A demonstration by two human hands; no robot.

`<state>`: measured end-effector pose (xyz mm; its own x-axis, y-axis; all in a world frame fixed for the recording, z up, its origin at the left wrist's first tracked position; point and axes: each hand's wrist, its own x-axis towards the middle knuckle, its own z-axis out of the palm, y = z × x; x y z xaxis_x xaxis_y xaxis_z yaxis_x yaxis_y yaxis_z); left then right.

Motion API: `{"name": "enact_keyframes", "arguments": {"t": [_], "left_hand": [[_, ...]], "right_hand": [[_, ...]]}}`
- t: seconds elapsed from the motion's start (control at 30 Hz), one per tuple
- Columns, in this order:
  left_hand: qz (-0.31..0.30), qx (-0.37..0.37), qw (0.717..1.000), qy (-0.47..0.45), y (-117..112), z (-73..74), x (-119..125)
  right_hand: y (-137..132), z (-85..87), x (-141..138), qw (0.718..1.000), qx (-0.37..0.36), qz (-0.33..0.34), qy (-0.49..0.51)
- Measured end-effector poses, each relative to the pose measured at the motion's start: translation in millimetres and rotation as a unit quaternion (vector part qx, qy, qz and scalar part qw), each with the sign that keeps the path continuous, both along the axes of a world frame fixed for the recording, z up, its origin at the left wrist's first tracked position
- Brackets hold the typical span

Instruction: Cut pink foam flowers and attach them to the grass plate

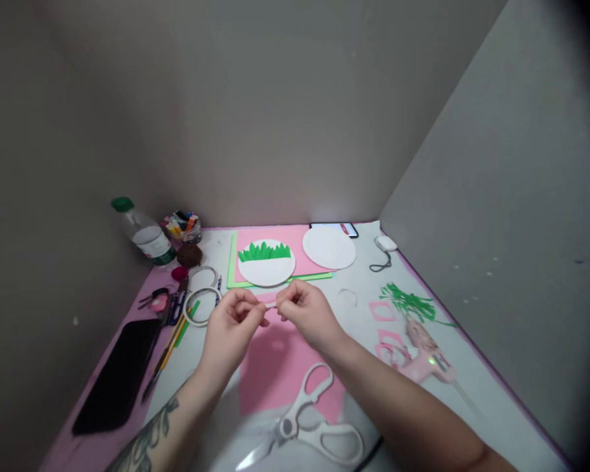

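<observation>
My left hand [236,321] and my right hand [307,311] meet above the table, both pinched on the ends of a small pale pink strip [271,304] held between them. Under the hands lies a pink foam sheet [280,367]. Just beyond them sits a white disc with green paper grass [266,261] glued across its top, on pink and green sheets [295,239]. A plain white disc [329,248] lies to its right. White scissors [309,426] rest near my forearms.
At left: a bottle with green cap [145,233], a jar of markers [183,226], tape rolls [201,305], pencils [170,347], a black phone [115,377]. At right: green paper scraps [410,303], pink cut-outs [383,311], a pink glue gun [425,357]. Grey walls enclose the table.
</observation>
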<state>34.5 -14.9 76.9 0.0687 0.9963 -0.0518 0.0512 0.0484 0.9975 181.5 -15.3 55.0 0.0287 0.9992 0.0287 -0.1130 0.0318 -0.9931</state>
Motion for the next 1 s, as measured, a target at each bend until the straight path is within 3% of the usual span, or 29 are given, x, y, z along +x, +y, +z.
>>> {"name": "enact_keyframes", "arguments": {"t": [0.43,1.0], "left_hand": [[0.013,0.014,1.000,-0.018,4.4,-6.4,-1.3],[-0.029,0.086,0.988,0.127,1.2,-14.5,-2.8]], "right_hand": [[1.5,-2.6,-3.9,0.996,0.015,-0.028,0.086],[-1.6,0.5,-9.0,0.999,0.032,-0.013,-0.027]]}}
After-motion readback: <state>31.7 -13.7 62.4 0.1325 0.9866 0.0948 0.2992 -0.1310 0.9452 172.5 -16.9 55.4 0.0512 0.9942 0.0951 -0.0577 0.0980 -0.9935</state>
